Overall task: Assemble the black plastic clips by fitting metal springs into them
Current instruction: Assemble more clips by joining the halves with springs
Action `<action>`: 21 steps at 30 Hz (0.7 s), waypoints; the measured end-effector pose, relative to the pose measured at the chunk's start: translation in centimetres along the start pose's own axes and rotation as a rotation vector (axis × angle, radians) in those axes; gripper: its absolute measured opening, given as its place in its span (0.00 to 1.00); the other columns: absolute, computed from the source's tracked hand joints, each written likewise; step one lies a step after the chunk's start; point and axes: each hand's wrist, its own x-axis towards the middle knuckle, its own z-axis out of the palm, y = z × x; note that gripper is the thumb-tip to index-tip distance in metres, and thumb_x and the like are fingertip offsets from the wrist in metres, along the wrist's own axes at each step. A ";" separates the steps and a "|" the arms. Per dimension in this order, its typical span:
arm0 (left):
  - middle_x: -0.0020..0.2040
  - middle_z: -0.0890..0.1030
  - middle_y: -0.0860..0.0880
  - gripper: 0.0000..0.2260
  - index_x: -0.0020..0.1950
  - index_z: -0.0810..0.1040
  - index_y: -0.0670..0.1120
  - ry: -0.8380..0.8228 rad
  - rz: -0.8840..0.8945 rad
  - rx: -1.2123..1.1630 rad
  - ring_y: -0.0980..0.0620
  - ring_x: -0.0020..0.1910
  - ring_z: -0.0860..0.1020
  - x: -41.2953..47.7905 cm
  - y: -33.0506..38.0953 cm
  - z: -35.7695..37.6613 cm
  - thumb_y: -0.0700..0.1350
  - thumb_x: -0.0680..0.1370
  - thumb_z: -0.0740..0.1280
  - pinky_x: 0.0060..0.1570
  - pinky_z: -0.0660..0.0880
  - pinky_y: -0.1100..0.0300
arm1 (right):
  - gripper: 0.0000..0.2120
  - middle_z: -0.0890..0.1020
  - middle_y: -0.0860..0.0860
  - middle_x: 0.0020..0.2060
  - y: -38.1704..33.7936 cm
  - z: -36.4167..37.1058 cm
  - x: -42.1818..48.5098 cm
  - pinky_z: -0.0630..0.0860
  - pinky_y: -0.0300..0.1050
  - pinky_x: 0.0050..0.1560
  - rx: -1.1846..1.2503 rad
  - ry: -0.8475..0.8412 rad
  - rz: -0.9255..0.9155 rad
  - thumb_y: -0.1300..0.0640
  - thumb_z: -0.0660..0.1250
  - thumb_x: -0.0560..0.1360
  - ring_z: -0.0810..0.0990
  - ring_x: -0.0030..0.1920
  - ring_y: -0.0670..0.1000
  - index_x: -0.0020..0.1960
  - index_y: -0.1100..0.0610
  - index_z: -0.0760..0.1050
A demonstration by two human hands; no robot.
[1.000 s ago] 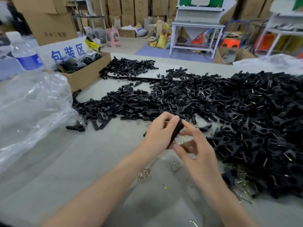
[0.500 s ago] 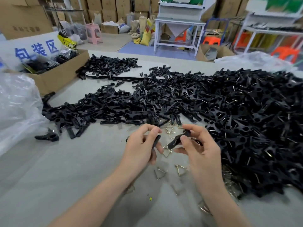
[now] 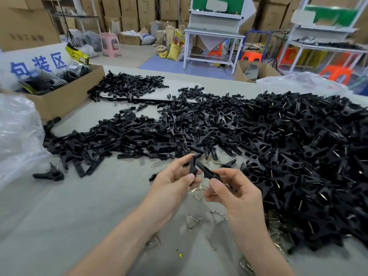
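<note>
Left grip [image 3: 173, 184] and right grip [image 3: 237, 194] each clamped on one clip piece.
The upright clip half [image 3: 192, 168] touches the tilted clip half [image 3: 208, 173] between the grips; springs [image 3: 194, 221] lie on the desk [image 3: 59, 216] beneath them.

Single view: head-worn wide-angle camera, aimed forward and down across grey table [image 3: 49, 226]. Left hand [image 3: 171, 188], right hand [image 3: 237, 196] close below lens, forearms entering from bottom edge. Heap of black clips [image 3: 298, 156] at right; stacked cartons [image 3: 129, 10] far behind, top edge.

Matt black plastic clips [image 3: 298, 148], shiny metal springs [image 3: 192, 222] (thin wire), brown cardboard box [image 3: 65, 96]
</note>
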 end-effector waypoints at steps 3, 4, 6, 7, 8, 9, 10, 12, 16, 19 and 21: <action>0.44 0.83 0.43 0.21 0.64 0.75 0.48 -0.038 0.011 -0.005 0.50 0.44 0.83 -0.3 0.2 0.1 0.27 0.77 0.60 0.45 0.78 0.63 | 0.07 0.83 0.54 0.34 -0.1 -0.1 0.1 0.78 0.39 0.34 0.033 0.013 0.052 0.65 0.69 0.72 0.80 0.32 0.50 0.40 0.56 0.82; 0.46 0.83 0.41 0.22 0.64 0.75 0.49 -0.046 0.012 -0.016 0.49 0.45 0.83 -0.4 0.2 0.1 0.27 0.77 0.61 0.45 0.79 0.62 | 0.07 0.83 0.54 0.34 -0.1 -0.1 0.1 0.78 0.39 0.34 0.047 0.019 0.065 0.65 0.69 0.72 0.80 0.32 0.50 0.40 0.55 0.82; 0.47 0.83 0.40 0.24 0.65 0.74 0.51 -0.061 0.013 -0.029 0.46 0.46 0.83 -0.5 0.2 0.2 0.29 0.75 0.64 0.47 0.79 0.60 | 0.08 0.83 0.54 0.34 -0.1 -0.3 0.2 0.78 0.39 0.34 0.097 0.030 0.091 0.67 0.68 0.73 0.79 0.31 0.49 0.41 0.55 0.82; 0.48 0.83 0.39 0.24 0.65 0.74 0.52 -0.067 0.013 -0.027 0.45 0.47 0.83 -0.6 0.2 0.2 0.30 0.75 0.65 0.47 0.79 0.59 | 0.07 0.83 0.54 0.34 -0.1 -0.3 0.2 0.78 0.39 0.33 0.133 0.034 0.111 0.67 0.68 0.73 0.79 0.31 0.49 0.42 0.57 0.81; 0.50 0.83 0.38 0.23 0.65 0.74 0.52 -0.069 0.014 -0.016 0.44 0.48 0.83 -0.6 0.2 0.2 0.30 0.75 0.65 0.48 0.79 0.59 | 0.06 0.83 0.55 0.34 -0.1 -0.4 0.3 0.78 0.39 0.33 0.170 0.038 0.133 0.68 0.67 0.73 0.79 0.31 0.49 0.44 0.58 0.80; 0.51 0.82 0.36 0.22 0.64 0.75 0.51 -0.067 0.016 0.001 0.43 0.50 0.83 -0.6 0.2 0.1 0.30 0.76 0.65 0.48 0.79 0.59 | 0.06 0.83 0.55 0.35 -0.1 -0.6 0.4 0.78 0.39 0.32 0.201 0.043 0.154 0.68 0.67 0.73 0.79 0.31 0.49 0.45 0.59 0.79; 0.52 0.82 0.35 0.20 0.62 0.76 0.49 -0.064 0.018 0.019 0.42 0.51 0.83 -0.7 0.2 0.1 0.30 0.76 0.65 0.48 0.79 0.59 | 0.06 0.83 0.55 0.35 0.0 -0.7 0.4 0.78 0.39 0.32 0.223 0.043 0.170 0.68 0.66 0.73 0.79 0.31 0.49 0.46 0.60 0.78; 0.52 0.82 0.35 0.14 0.58 0.77 0.46 -0.059 0.026 0.054 0.41 0.52 0.83 -0.7 0.0 0.1 0.30 0.77 0.65 0.48 0.79 0.60 | 0.06 0.83 0.56 0.35 0.1 -0.8 0.6 0.77 0.39 0.32 0.237 0.033 0.194 0.68 0.66 0.73 0.79 0.31 0.49 0.47 0.59 0.77; 0.49 0.84 0.41 0.10 0.53 0.81 0.45 -0.040 0.048 0.118 0.47 0.50 0.84 -0.5 -0.3 0.2 0.35 0.80 0.62 0.47 0.79 0.62 | 0.07 0.83 0.58 0.37 0.3 -0.8 0.7 0.78 0.39 0.32 0.246 0.019 0.234 0.67 0.69 0.69 0.80 0.32 0.49 0.43 0.56 0.78; 0.48 0.85 0.43 0.11 0.53 0.82 0.46 -0.031 0.042 0.133 0.48 0.49 0.84 -0.5 -0.3 0.3 0.36 0.81 0.61 0.46 0.79 0.62 | 0.09 0.83 0.54 0.37 0.2 -0.9 0.7 0.78 0.39 0.33 0.290 -0.018 0.263 0.62 0.71 0.63 0.80 0.34 0.48 0.42 0.55 0.79; 0.47 0.85 0.41 0.13 0.52 0.84 0.47 -0.039 0.022 0.107 0.47 0.47 0.84 -0.5 -0.2 0.2 0.37 0.81 0.59 0.46 0.80 0.60 | 0.11 0.82 0.51 0.35 0.2 -1.0 0.8 0.77 0.38 0.33 0.285 -0.034 0.275 0.61 0.71 0.63 0.79 0.33 0.47 0.45 0.56 0.78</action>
